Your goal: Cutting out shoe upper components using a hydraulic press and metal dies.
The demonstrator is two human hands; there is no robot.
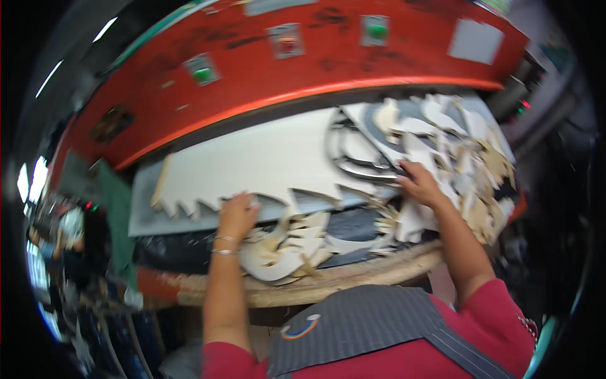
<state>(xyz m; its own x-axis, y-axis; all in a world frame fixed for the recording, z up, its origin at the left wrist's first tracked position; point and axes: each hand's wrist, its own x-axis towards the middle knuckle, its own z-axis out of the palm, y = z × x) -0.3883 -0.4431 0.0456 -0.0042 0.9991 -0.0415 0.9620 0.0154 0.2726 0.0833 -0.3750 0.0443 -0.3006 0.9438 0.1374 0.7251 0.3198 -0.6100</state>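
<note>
A pale white sheet of material (pixel 252 161) with a jagged, cut-out front edge lies across the grey work surface. My left hand (pixel 238 215) is at that front edge, fingers closed on the sheet. On the sheet's right part rests a curved cutting die (pixel 363 169) with dark, shiny rims; it is blurred. My right hand (pixel 421 183) is closed on its near right end, thumb and fingers around the rim. Cut-away scraps (pixel 464 164) of the sheet are heaped to the right of the die. More curved offcuts (pixel 284 252) lie in front, beside my left wrist.
A red machine beam (pixel 303 69) with green and red buttons spans the back, just behind the sheet. The table has a worn wooden front edge (pixel 353 275), close to my apron. Dark green cloth (pixel 113 215) hangs at left. Another person (pixel 72 234) is farther off at left.
</note>
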